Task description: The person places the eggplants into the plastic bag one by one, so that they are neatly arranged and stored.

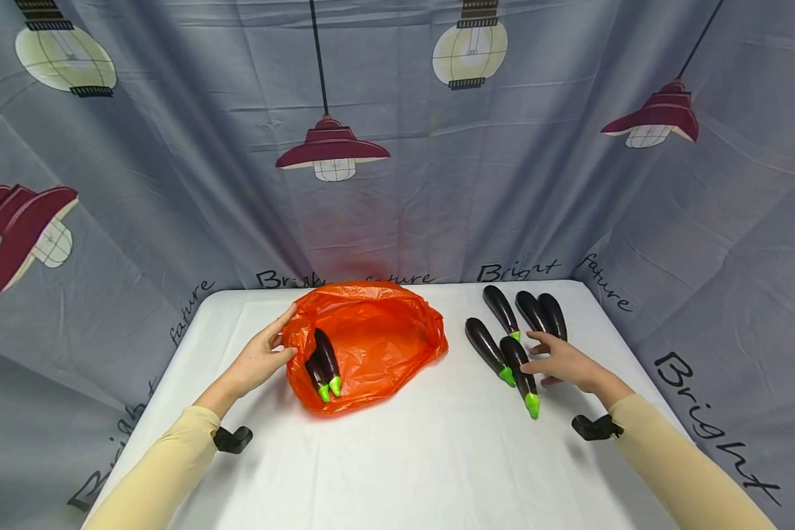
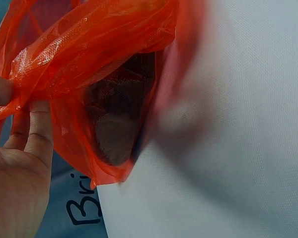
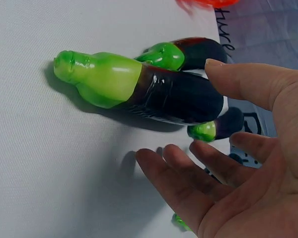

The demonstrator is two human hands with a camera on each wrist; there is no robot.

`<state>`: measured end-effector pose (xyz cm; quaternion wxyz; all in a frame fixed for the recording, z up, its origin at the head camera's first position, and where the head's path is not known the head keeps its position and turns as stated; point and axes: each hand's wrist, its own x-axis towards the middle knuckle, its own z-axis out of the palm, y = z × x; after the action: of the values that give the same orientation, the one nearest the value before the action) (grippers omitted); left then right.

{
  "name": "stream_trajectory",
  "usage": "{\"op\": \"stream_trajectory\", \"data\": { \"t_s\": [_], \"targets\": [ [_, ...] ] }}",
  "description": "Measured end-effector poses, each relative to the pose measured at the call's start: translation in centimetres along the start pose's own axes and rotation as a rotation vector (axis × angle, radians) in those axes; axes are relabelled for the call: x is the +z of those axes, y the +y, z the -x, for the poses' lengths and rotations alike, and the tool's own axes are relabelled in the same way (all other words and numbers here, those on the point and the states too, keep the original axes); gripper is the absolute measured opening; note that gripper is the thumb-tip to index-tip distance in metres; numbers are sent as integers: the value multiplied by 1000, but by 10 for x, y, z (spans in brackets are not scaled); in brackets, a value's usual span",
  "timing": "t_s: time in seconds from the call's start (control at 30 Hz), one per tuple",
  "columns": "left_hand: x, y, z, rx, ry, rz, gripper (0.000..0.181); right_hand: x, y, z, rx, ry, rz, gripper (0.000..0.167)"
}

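Observation:
An orange plastic bag [image 1: 384, 346] lies open on the table, two eggplants [image 1: 327, 361] inside its left part. My left hand [image 1: 260, 361] pinches the bag's left rim; in the left wrist view, thumb and fingers of that hand [image 2: 25, 148] hold the orange film [image 2: 89, 44], and a dark shape shows through it. Over at the right, my right hand [image 1: 566, 363] is at the nearest eggplant [image 1: 520, 372] of a group. The right wrist view has this hand [image 3: 228, 163] with fingers spread beside a green-capped eggplant [image 3: 174, 96], not closed round it.
Several other eggplants [image 1: 483, 346] lie close together at the table's back right, behind and left of my right hand. A white cloth covers the table [image 1: 384, 471]. A grey curtain [image 1: 397, 213] with printed lamps hangs along the back and sides.

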<state>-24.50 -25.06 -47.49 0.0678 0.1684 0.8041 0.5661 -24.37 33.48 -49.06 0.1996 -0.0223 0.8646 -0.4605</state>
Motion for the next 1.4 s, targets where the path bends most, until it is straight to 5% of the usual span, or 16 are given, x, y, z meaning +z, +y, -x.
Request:
{"op": "stream_trajectory", "data": {
  "t_s": [0.73, 1.4],
  "targets": [
    [1, 2, 0, -5, 0, -18, 81, -4, 17, 2, 127, -56, -265, 89],
    [1, 0, 0, -25, -1, -46, 80, 1, 20, -2, 134, -44, -246, 86]
  ]
}}
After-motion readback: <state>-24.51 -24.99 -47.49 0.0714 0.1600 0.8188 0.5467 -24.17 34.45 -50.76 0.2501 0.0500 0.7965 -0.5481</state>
